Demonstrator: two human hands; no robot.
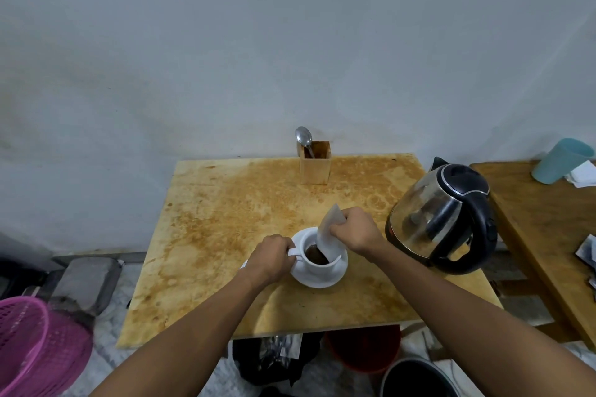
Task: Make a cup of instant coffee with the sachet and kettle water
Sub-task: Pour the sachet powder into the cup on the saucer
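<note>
Sachet tipped into the cup, center frame

Right hand [356, 229] pinches the white sachet [329, 229] over the cup [317, 263] — brown powder inside; left hand [272, 256] grips the handle, kettle [442, 219] at right.

A stained wooden worktop [225, 203] stands against a pale wall [258, 42]. At its far edge sits a square wooden holder [315, 167] with a metal spoon [304, 138] standing in it, bowl up. To the right, a second wooden table [548, 229] carries a tilted turquoise plastic cup [561, 160] and some white paper scraps [583, 175] just beside it. On the floor at near left stands a pink plastic basket [35, 348], with a grey stone block [85, 280] behind it. Under the worktop's near edge sit a black bag [271, 361], a reddish bucket [364, 348] and a dark round container [419, 379].
</note>
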